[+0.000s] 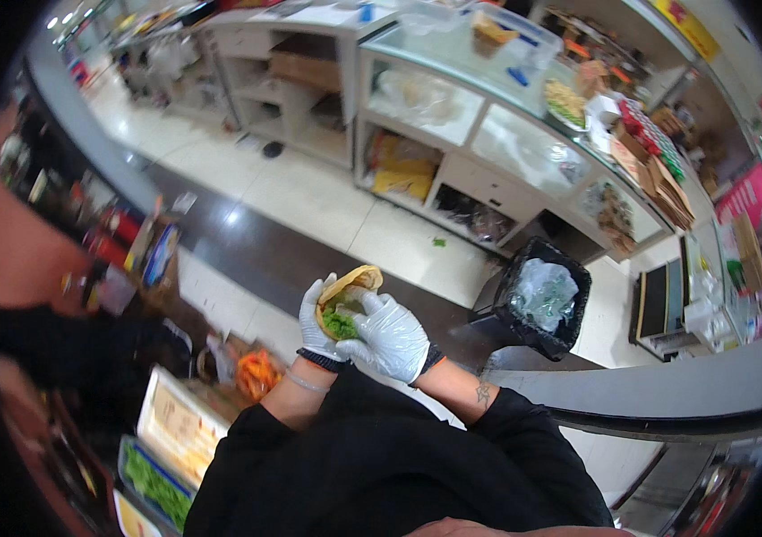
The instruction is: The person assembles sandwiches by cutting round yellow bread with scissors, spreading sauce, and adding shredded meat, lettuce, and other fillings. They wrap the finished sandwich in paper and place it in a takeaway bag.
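Both of my hands wear thin white gloves with dark knitted cuffs at the wrists. My left hand [314, 322] cups a round, split flatbread [359, 276] from below and the left side. Inside the bread's opening is curly green lettuce [339, 323]. My right hand [389, 335] lies against the bread from the right, its fingers at the opening and touching the filling. Part of the filling is hidden behind those fingers. The bread is held in the air in front of my body, above the floor.
At the right stands a bin [579, 302] lined with a black bag. Ahead runs a glass-topped counter [414, 50]. A tub of lettuce [153, 483] and a white tray [166, 403] are at lower left. A green scrap [439, 242] lies on the floor.
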### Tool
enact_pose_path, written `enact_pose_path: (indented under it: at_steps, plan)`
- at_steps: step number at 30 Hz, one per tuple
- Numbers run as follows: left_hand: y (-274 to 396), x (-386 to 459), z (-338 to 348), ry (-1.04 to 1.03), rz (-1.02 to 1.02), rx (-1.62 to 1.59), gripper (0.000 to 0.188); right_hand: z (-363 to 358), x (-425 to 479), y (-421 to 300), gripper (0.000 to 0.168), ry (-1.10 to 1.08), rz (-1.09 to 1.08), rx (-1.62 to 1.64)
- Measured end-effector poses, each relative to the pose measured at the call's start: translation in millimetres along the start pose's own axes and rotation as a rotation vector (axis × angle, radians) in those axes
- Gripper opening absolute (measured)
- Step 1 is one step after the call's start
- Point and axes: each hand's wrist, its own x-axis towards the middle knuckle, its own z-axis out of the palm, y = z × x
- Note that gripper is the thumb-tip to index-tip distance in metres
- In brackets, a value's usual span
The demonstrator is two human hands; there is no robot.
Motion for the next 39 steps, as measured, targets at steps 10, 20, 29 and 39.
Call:
enact_pose_path:
  at_steps: [10,20,29,39]
  plan:
    - [18.5,256.7,22.6,0.077,-0.28,0.145,0.04,-29.3,107.8,168.6,0.064,0.027,0.263,-0.162]
    - [-31.4,457.1,104.2,0.008,-0.463,-0.048,0.057,-162.1,108.3,323.0,0.056,0.508,0.462,0.021]
    - [-109.1,627.7,162.7,0.017,-0.436,-0.052,0.048,-302.1,90.2,624.2,0.032,0.773,0.697,-0.295]
    - [-180.7,728.5,205.6,0.049,-0.361,0.026,0.056,-366.5,162.6,783.3,0.067,0.016,0.989,-0.418]
